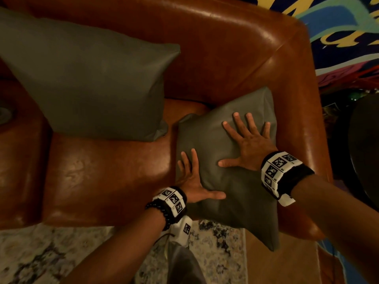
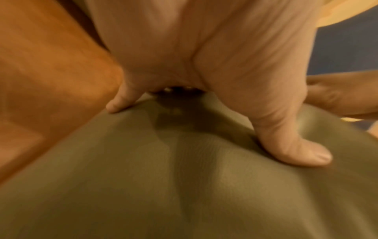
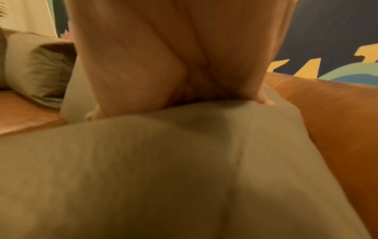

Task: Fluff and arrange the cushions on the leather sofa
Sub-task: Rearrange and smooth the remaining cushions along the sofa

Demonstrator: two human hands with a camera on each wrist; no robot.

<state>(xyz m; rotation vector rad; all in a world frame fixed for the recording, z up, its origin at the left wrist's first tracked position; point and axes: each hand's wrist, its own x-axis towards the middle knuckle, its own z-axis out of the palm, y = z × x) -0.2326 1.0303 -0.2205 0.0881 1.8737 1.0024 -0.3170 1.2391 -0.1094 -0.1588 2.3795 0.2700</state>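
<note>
A small grey-green cushion (image 1: 229,193) (image 2: 184,186) (image 3: 163,169) lies in the right corner of the brown leather sofa (image 1: 215,48), its near corner hanging over the seat's front edge. My right hand (image 1: 249,140) (image 3: 184,64) presses flat on the cushion's upper half, fingers spread. At the cushion's left edge my left hand (image 1: 192,181) (image 2: 214,64) also lies flat, with its thumb on the fabric and its fingers along the side. A larger grey-green cushion (image 1: 88,83) (image 3: 39,67) leans against the backrest to the left.
The sofa's right armrest (image 1: 303,111) rises close beside the small cushion. A pale patterned rug (image 1: 51,255) covers the floor in front. A colourful mural (image 1: 344,27) fills the wall behind, and a dark round object (image 1: 365,144) stands to the right.
</note>
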